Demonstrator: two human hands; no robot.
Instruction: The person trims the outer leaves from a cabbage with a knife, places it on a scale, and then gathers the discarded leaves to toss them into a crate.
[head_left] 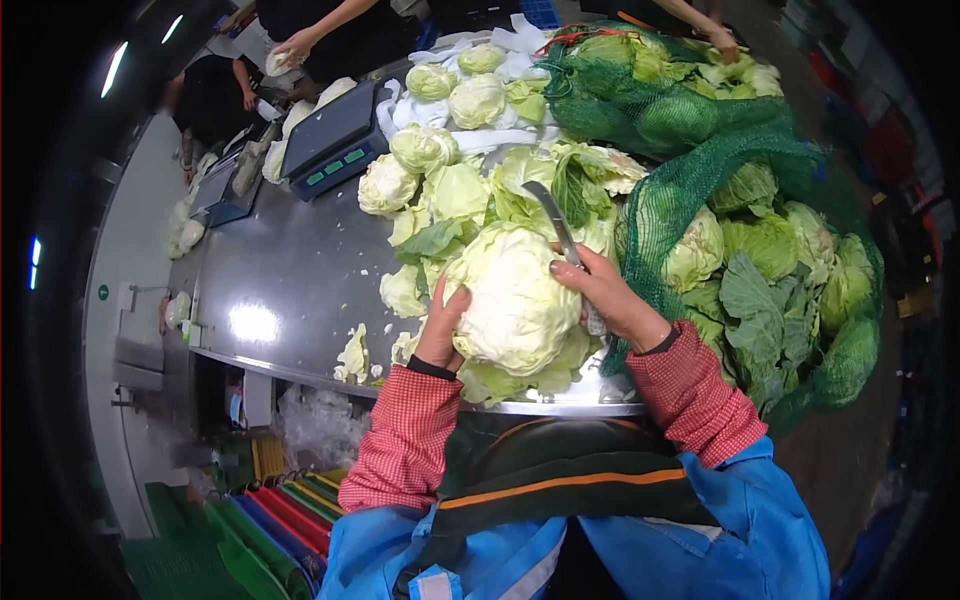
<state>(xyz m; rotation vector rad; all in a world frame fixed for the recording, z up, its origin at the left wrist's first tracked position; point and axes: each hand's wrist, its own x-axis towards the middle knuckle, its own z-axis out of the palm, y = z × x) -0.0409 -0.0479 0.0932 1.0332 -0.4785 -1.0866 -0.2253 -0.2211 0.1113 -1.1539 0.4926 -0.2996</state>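
Head view: a pale, round cabbage (513, 298) fills the centre of the frame, above loose leaves near the front edge of the table; whether it rests on those leaves or is held just off them is hard to tell from overhead. The left hand (443, 325) cups its left side, fingers clamped against the outer leaves. The right hand (600, 285) steadies the opposite side with the thumb while its other fingers, partly hidden, close round the handle of a knife (552, 215), whose curved blade points toward the top of the frame.

A good hold here spreads the left fingers broadly so the head cannot roll, and leaves the blade angled away from both hands, as it is now. Turning the head by palm and thumb seems safer than shifting the knife grip, and light pressure should spare the leaves from bruising.

Trimmed leaves (455, 195) lie just behind, and a green mesh sack (655, 230) of cabbages stands at the right. Toward the upper left, a scale (330, 135) shows green display windows, their digits too small to read. A round green sign (103, 292) at far left is equally illegible; no brand can be made out.
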